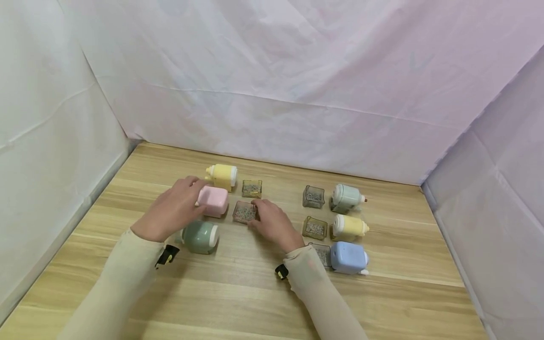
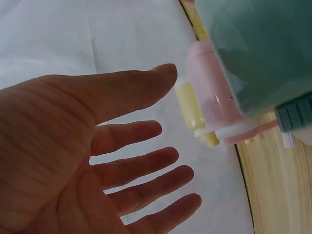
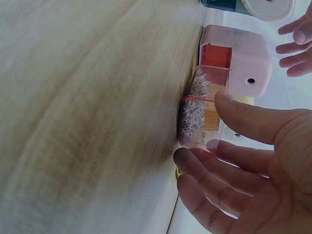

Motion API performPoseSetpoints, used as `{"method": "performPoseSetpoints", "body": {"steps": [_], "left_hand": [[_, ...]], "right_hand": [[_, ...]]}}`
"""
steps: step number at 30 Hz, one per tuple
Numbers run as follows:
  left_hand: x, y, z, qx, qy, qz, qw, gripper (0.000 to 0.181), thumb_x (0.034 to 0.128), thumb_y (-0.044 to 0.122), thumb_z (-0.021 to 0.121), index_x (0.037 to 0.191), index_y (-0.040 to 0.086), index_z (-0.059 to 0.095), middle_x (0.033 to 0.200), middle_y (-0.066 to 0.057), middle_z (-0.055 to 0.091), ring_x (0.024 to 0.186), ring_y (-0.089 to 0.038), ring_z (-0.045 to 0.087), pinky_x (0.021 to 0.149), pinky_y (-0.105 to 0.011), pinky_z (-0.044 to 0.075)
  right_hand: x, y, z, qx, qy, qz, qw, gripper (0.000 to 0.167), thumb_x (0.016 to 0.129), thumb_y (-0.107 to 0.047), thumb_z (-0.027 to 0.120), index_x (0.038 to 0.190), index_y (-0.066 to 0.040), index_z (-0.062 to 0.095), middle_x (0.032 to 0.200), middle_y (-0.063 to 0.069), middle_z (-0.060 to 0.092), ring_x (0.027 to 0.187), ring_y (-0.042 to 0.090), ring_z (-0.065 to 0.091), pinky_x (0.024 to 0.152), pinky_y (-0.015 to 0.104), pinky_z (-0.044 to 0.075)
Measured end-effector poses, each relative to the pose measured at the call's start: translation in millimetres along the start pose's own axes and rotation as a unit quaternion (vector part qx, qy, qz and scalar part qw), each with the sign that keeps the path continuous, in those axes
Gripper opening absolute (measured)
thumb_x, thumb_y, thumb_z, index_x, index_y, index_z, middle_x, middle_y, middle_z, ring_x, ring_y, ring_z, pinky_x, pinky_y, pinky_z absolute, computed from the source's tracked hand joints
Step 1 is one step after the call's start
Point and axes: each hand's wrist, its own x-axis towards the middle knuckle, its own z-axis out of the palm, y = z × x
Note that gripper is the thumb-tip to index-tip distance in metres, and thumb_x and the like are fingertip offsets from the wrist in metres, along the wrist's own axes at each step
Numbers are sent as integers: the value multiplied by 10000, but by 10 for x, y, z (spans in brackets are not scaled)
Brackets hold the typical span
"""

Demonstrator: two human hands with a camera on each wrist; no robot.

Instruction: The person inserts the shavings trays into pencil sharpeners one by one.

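On the table's left side lies a pink pencil sharpener [image 1: 214, 199], on its back or side. My left hand [image 1: 176, 208] is at its left end, fingers straight and spread in the left wrist view, thumb tip near the pink body. Just right of that sharpener sits a clear pink shavings drawer [image 1: 244, 212] full of grey shavings. My right hand [image 1: 274, 224] holds the drawer's right end between thumb and fingertips; in the right wrist view the drawer [image 3: 192, 117] lies in front of the sharpener's opening. A green pencil sharpener [image 1: 199, 237] lies nearer me, below my left hand.
A yellow sharpener [image 1: 224, 176] and its drawer [image 1: 252, 188] lie behind. On the right, a grey-green sharpener [image 1: 346, 197], another yellow sharpener [image 1: 349, 227] and a blue sharpener [image 1: 348, 258] form a column, each with a filled drawer at its left. White cloth walls [image 1: 272, 127] surround the table.
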Motion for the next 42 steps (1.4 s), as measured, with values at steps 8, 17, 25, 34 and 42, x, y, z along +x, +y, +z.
{"method": "performPoseSetpoints", "body": {"steps": [8, 17, 25, 34, 42], "left_hand": [[167, -200, 10, -141, -436, 265, 9986, 601, 893, 118, 852, 1420, -28, 604, 1413, -289, 630, 1238, -443, 631, 984, -640, 578], [357, -299, 18, 100, -917, 823, 9923, 554, 800, 40, 915, 1293, -52, 680, 1246, -235, 714, 1101, -369, 696, 959, -565, 604], [481, -284, 75, 346, -900, 1365, 9859, 332, 796, -60, 867, 1104, -27, 746, 1047, -161, 773, 940, -279, 722, 888, -487, 630], [568, -261, 91, 270, -837, 1364, 9867, 190, 825, -138, 772, 985, -39, 746, 914, -157, 756, 814, -248, 682, 754, -436, 612], [586, -249, 88, 323, -843, 1262, 9879, 175, 807, -142, 782, 934, -27, 749, 867, -141, 744, 758, -220, 643, 718, -417, 593]], "right_hand": [[-2, -1, 23, -55, 44, 51, 10000, 642, 994, -256, 797, 1551, -66, 542, 1499, 158, 636, 1358, 361, 633, 1181, 520, 499], [-18, -18, 25, -151, 74, 62, 9998, 653, 988, -271, 804, 1553, -77, 541, 1502, 147, 638, 1354, 357, 638, 1170, 527, 508], [-22, -19, 18, -147, 79, 27, 9999, 631, 988, -255, 803, 1540, -80, 552, 1481, 147, 651, 1336, 350, 647, 1155, 525, 519], [-7, -16, -30, -234, 1, -14, 9997, 637, 993, -272, 802, 1547, -81, 553, 1505, 145, 637, 1363, 347, 631, 1178, 519, 503], [61, -40, -38, -325, -17, -121, 9994, 607, 997, -250, 796, 1533, -87, 564, 1501, 106, 646, 1341, 306, 648, 1144, 501, 532]]}}
